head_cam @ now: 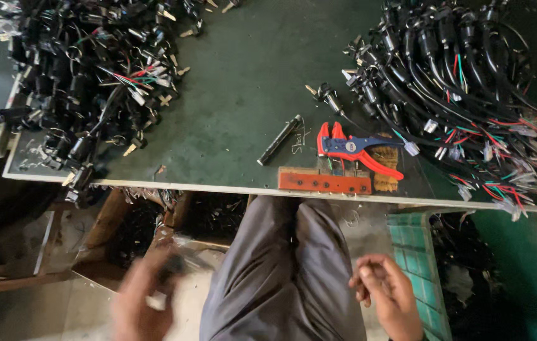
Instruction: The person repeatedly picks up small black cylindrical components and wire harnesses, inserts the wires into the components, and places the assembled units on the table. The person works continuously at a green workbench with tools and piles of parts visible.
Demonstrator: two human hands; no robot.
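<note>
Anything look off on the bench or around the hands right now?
The left pile of black wired parts spills over the table edge, some hanging off at its corner. Scraps litter the floor box below. The left hand is blurred; the right hand looks empty.

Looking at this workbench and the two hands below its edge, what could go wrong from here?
1. The left hand is blurred and seems to hold a small dark part; it might drop into the scrap box beneath it.
2. The wire stripper lies near the table edge, so a knee or sleeve might knock it off.
3. The right cable pile overhangs the edge and may slide.
</note>
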